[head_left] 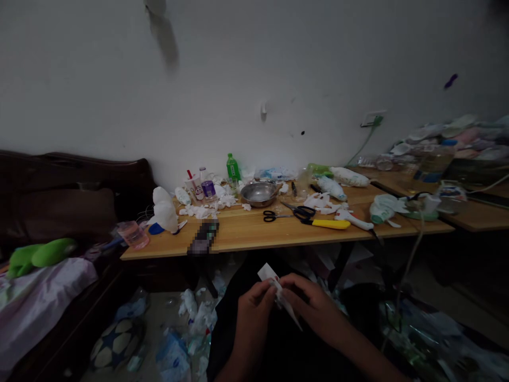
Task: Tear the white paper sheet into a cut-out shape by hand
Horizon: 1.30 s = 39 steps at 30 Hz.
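Observation:
Above my lap and in front of the table edge, my left hand [253, 307] pinches a thin white strip [268, 272] between thumb and fingertips. My right hand [308, 303] grips the same strip from the other side, fingers bent and close to the left thumb. One flat end of the strip sticks up beyond the fingertips, and a pointed end hangs below the right fingers. Whether it is paper or plastic I cannot tell. The nearest things on the table are black-handled scissors [304, 211], a smaller pair of scissors [270, 216] and a yellow-handled cutter [330, 224].
On the wooden table [238, 233] stand a metal bowl [258, 195], a green bottle [233, 167], a pink cup [133, 235] and a white glue gun [353, 218] amid crumpled tissue. A ball [116, 344] and plastic litter lie on the floor. A bed [43, 292] stands left.

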{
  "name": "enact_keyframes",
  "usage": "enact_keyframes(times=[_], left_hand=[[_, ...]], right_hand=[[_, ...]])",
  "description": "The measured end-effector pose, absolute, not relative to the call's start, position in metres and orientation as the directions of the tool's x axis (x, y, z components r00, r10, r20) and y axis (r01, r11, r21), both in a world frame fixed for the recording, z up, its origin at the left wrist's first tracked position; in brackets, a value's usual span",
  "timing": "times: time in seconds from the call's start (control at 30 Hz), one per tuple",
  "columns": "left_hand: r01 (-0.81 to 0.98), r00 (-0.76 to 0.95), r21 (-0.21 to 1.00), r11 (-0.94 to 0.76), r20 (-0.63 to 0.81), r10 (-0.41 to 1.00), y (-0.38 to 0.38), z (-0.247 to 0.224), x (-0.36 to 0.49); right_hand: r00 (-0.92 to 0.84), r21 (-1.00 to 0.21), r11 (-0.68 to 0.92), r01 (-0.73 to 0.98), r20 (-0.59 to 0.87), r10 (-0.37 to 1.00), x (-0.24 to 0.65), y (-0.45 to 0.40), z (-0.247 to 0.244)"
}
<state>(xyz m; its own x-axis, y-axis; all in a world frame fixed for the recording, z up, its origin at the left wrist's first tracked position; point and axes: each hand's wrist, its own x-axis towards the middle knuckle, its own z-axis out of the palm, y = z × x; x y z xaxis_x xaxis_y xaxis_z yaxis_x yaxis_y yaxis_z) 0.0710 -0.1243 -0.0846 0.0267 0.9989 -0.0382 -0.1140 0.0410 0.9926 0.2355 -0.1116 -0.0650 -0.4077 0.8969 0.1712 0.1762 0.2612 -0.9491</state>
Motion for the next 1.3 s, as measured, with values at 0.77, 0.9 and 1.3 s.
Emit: enact_keyframes(times=[0.77, 0.9, 1.3], left_hand=[[-0.121, -0.009, 0.989, 0.088, -0.090, 0.996, -0.122, -0.082, 0.072], [-0.139, 0.016, 0.987, 0.080, -0.078, 0.997, -0.124, -0.078, 0.073], [-0.179, 0.128, 0.978, 0.108, -0.085, 0.988, -0.126, -0.077, 0.074]], right_hand=[[-0.264, -0.960, 0.193, 0.201, 0.137, 0.955, 0.229, -0.111, -0.081], [-0.256, -0.974, 0.172, 0.151, 0.130, 0.958, 0.231, -0.109, -0.083], [-0.277, -0.976, 0.163, 0.145, 0.118, 0.954, 0.236, -0.107, -0.083]])
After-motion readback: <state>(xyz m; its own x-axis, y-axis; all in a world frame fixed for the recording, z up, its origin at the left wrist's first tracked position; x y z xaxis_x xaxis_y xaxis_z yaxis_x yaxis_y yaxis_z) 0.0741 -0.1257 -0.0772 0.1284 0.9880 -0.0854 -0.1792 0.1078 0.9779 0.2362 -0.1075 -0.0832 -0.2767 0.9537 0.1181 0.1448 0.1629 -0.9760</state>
